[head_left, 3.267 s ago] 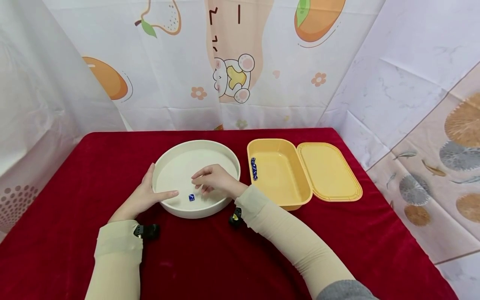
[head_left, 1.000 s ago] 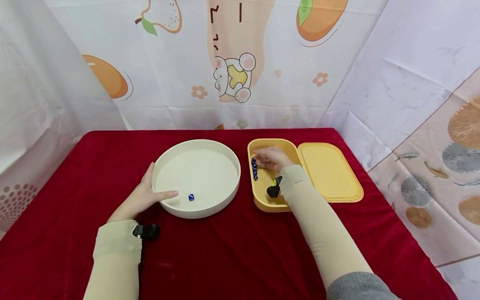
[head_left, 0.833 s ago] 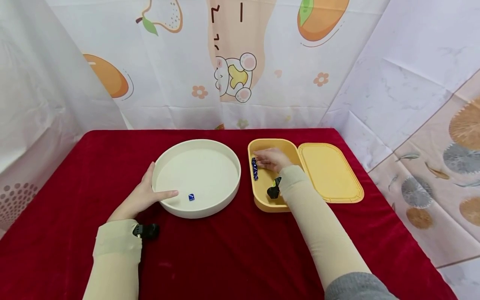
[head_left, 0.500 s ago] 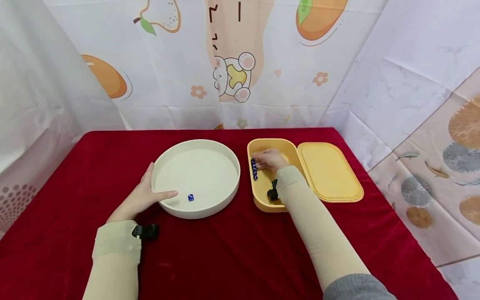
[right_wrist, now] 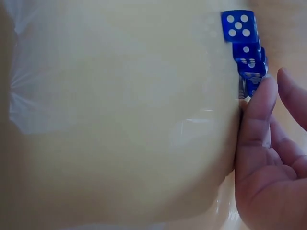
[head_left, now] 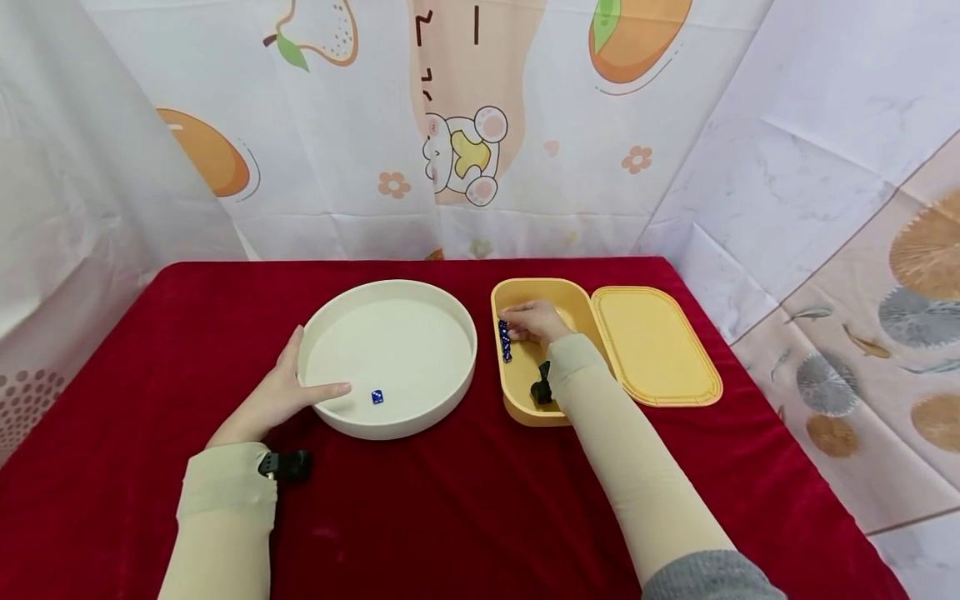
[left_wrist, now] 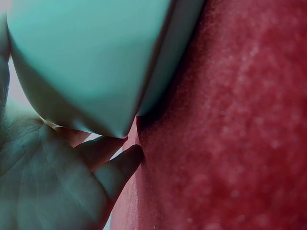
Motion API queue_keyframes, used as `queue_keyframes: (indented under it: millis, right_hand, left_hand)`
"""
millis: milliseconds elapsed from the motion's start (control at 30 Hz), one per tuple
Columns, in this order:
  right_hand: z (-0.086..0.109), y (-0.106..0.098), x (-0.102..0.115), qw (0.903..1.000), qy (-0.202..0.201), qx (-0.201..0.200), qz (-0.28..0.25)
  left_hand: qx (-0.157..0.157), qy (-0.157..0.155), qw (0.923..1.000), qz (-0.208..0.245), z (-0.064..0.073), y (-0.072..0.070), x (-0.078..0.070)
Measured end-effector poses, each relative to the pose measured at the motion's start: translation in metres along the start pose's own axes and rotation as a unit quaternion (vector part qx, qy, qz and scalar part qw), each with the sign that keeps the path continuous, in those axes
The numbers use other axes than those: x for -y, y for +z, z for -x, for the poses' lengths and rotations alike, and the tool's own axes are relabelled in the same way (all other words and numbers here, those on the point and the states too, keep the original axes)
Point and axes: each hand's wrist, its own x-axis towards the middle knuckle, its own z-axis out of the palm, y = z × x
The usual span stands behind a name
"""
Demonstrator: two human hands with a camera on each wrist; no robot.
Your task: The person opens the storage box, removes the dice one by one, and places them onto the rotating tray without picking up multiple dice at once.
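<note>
In the head view, my left hand (head_left: 272, 392) holds the near-left side of a round white tray (head_left: 462, 383), its thumb over the rim and its fingers along the outer wall. One blue die (head_left: 377, 397) with white pips lies in the tray near its front. My right hand (head_left: 536, 321) reaches into a yellow box (head_left: 525, 414), at the far end of a row of several blue dice (head_left: 506, 346) along the left wall. The right wrist view shows one fingertip right at the nearest of the dice (right_wrist: 245, 50), with a gap between that finger and another.
The yellow lid (head_left: 660, 346) lies flat against the right side of the box. A red cloth (head_left: 420, 517) covers the table. Printed white curtains (head_left: 337, 150) hang behind and at both sides.
My right hand has gone from inside the round tray to the yellow box, then lowered slightly toward the dice at its left wall. My left hand stays on the tray.
</note>
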Motion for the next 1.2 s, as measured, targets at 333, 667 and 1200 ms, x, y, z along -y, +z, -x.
queue_keyframes:
  millis: [333, 667, 1200]
  right_hand:
    - [-0.0004, 0.002, 0.0001, 0.999, 0.001, -0.01, 0.045]
    - [-0.0012, 0.0015, -0.0003, 0.9984, 0.012, -0.017, 0.053]
    - [-0.0026, 0.0012, -0.0006, 0.999, 0.004, -0.014, 0.042]
  left_hand:
    - [0.001, -0.001, 1.0, 0.002, 0.001, 0.0, -0.0006]
    - [-0.002, 0.0, 1.0, 0.001, 0.0011, 0.0004, -0.0004]
    - [-0.001, -0.005, 1.0, -0.005, -0.0002, -0.0001, -0.0001]
